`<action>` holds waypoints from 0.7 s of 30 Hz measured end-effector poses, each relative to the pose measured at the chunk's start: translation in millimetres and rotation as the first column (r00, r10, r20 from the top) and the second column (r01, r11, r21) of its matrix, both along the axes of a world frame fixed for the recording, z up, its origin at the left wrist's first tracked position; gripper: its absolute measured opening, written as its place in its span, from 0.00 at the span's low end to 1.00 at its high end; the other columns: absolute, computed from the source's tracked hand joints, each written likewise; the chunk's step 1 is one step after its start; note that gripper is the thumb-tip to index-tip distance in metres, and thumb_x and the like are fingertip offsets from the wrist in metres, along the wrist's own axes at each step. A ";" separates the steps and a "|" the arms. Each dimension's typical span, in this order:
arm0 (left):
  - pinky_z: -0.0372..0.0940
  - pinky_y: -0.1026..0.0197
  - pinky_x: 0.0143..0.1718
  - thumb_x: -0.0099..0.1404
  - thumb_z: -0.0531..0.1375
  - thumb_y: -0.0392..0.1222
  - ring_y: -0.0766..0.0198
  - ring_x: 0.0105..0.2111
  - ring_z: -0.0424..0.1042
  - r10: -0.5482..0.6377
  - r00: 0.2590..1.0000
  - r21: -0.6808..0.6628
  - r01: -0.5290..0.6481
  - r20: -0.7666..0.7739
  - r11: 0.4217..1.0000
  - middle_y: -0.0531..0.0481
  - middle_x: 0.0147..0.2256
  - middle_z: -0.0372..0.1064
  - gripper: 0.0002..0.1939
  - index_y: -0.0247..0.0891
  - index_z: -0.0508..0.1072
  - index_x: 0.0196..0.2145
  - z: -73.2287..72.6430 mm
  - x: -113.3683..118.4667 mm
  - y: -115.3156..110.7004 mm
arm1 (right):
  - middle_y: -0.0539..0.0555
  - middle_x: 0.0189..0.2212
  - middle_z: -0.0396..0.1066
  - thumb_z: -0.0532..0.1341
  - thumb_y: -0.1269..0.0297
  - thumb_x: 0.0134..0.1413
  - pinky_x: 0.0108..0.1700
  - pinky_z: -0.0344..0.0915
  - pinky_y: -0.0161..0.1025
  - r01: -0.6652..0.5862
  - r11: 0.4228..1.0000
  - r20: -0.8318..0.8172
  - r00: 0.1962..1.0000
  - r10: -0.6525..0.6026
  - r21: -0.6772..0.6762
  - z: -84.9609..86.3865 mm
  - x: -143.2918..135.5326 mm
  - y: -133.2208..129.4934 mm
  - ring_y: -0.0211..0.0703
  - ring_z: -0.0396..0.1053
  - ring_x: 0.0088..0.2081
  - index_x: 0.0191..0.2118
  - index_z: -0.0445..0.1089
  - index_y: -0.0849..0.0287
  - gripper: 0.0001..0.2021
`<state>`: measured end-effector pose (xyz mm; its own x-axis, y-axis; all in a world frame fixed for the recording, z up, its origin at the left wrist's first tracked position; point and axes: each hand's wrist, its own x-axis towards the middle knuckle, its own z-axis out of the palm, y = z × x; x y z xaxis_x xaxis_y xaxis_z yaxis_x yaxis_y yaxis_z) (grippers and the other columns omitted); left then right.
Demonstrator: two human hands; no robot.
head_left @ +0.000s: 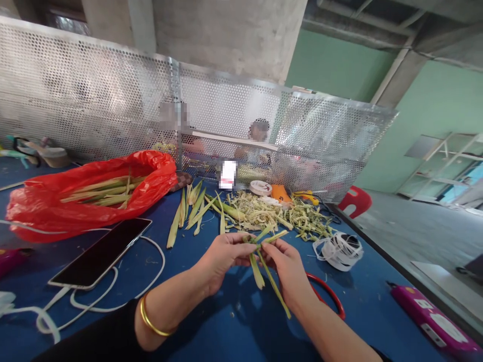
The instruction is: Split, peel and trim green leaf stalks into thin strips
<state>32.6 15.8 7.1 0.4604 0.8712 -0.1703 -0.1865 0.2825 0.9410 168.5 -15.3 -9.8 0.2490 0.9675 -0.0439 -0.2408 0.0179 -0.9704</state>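
Note:
My left hand (222, 256) and my right hand (287, 266) meet over the blue table (211, 332), both pinching green leaf strips (264, 266). The strips cross between my fingertips; short ends poke up, two longer ends hang down toward me. A gold bangle (151, 322) sits on my left wrist. Loose leaf strips (190, 211) lie just beyond my hands, and a heap of leaf scraps (279, 213) lies further back.
A red plastic bag (75, 201) holding long leaves lies at the left. A phone (101, 251) with a white cable is near my left arm. A white string roll (341, 249), red scissors handle (328, 296) and a magenta tool (433, 322) lie right. A perforated metal screen (113, 100) stands behind.

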 end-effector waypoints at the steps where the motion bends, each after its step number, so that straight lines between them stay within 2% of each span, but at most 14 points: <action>1: 0.66 0.62 0.34 0.48 0.66 0.38 0.63 0.27 0.74 0.004 1.000 0.013 -0.004 -0.002 1.000 0.46 0.30 0.75 0.15 0.33 0.76 0.36 -1.2 0.2 0.4 | 0.45 0.15 0.63 0.67 0.60 0.40 0.23 0.59 0.32 -0.012 1.000 -0.016 1.000 0.012 -0.006 -0.1 0.0 -0.2 0.34 0.61 0.18 0.20 0.64 0.60 0.12; 5: 0.66 0.62 0.32 0.50 0.65 0.37 0.65 0.26 0.72 0.112 0.993 0.036 -0.113 0.022 0.993 0.46 0.31 0.74 0.15 0.33 0.74 0.38 -5.3 0.2 4.4 | 0.46 0.18 0.65 0.63 0.57 0.46 0.22 0.62 0.34 -0.065 0.998 0.038 0.997 0.066 -0.023 -3.3 -0.6 -1.5 0.36 0.64 0.18 0.25 0.64 0.60 0.13; 8: 0.65 0.65 0.31 0.49 0.65 0.34 0.67 0.27 0.71 0.215 0.975 -0.022 -0.214 0.059 0.977 0.47 0.32 0.73 0.12 0.32 0.74 0.34 -4.8 -2.3 8.7 | 0.47 0.22 0.69 0.58 0.58 0.53 0.23 0.64 0.34 -0.146 0.989 0.251 0.959 0.134 0.031 -4.7 -0.6 -3.5 0.37 0.67 0.19 0.30 0.64 0.59 0.09; 10: 0.64 0.66 0.30 0.48 0.65 0.33 0.68 0.26 0.70 0.277 0.959 -0.081 -0.272 0.056 0.959 0.48 0.29 0.72 0.09 0.32 0.73 0.31 -3.3 -4.5 11.3 | 0.50 0.28 0.72 0.54 0.63 0.58 0.28 0.66 0.35 -0.224 0.964 0.475 0.870 0.132 0.143 -4.1 1.7 -5.6 0.38 0.70 0.23 0.36 0.64 0.58 0.05; 11: 0.64 0.67 0.29 0.48 0.65 0.33 0.69 0.26 0.70 0.294 0.954 -0.105 -0.288 0.049 0.952 0.49 0.27 0.72 0.08 0.32 0.72 0.29 -2.7 -5.4 12.3 | 0.51 0.31 0.73 0.53 0.66 0.58 0.31 0.67 0.36 -0.275 0.938 0.606 0.790 0.094 0.212 -3.2 3.6 -6.8 0.39 0.71 0.27 0.39 0.65 0.58 0.05; 13: 0.63 0.68 0.28 0.47 0.66 0.34 0.69 0.25 0.69 0.306 0.951 -0.137 -0.298 0.045 0.945 0.51 0.24 0.70 0.08 0.33 0.72 0.27 -1.8 -6.8 13.5 | 0.53 0.36 0.73 0.52 0.71 0.59 0.37 0.66 0.37 -0.387 0.861 0.824 0.563 -0.062 0.329 -0.7 8.2 -8.8 0.40 0.72 0.34 0.42 0.67 0.56 0.09; 15: 0.62 0.68 0.27 0.46 0.66 0.34 0.70 0.24 0.69 0.295 0.954 -0.139 -0.287 0.043 0.948 0.52 0.23 0.70 0.08 0.33 0.72 0.26 -1.6 -7.1 13.7 | 0.53 0.36 0.74 0.52 0.74 0.59 0.39 0.65 0.36 -0.479 0.784 0.905 0.348 -0.244 0.395 2.6 12.2 -10.4 0.40 0.71 0.37 0.41 0.70 0.56 0.11; 16: 0.61 0.68 0.26 0.46 0.66 0.34 0.70 0.24 0.68 0.291 0.956 -0.125 -0.284 0.037 0.951 0.52 0.23 0.70 0.07 0.33 0.72 0.26 -1.7 -6.8 13.2 | 0.53 0.36 0.74 0.52 0.74 0.59 0.39 0.65 0.36 -0.510 0.749 0.905 0.284 -0.317 0.423 4.1 13.5 -11.0 0.40 0.71 0.36 0.41 0.70 0.56 0.12; 17: 0.59 0.69 0.24 0.46 0.66 0.33 0.70 0.23 0.68 0.288 0.957 -0.102 -0.284 0.025 0.953 0.52 0.24 0.71 0.07 0.34 0.73 0.26 -1.7 -6.0 12.4 | 0.53 0.35 0.74 0.53 0.74 0.59 0.39 0.64 0.37 -0.526 0.715 0.887 0.256 -0.384 0.461 5.4 14.3 -11.4 0.40 0.71 0.36 0.42 0.70 0.56 0.11; 19: 0.56 0.69 0.22 0.45 0.64 0.31 0.70 0.22 0.67 0.293 0.956 -0.041 -0.293 -0.009 0.955 0.52 0.23 0.71 0.06 0.34 0.74 0.25 -1.3 -3.1 9.0 | 0.53 0.33 0.74 0.55 0.73 0.58 0.40 0.64 0.38 -0.521 0.654 0.831 0.260 -0.491 0.549 7.1 14.5 -11.6 0.41 0.71 0.35 0.42 0.70 0.56 0.10; 21: 0.54 0.69 0.21 0.44 0.63 0.28 0.70 0.20 0.65 0.279 0.959 0.025 -0.278 -0.048 0.960 0.53 0.20 0.70 0.06 0.35 0.75 0.23 -0.2 0.9 3.8 | 0.53 0.33 0.73 0.58 0.72 0.57 0.41 0.64 0.40 -0.448 0.647 0.786 0.308 -0.537 0.617 7.5 14.1 -10.5 0.41 0.70 0.35 0.39 0.71 0.56 0.08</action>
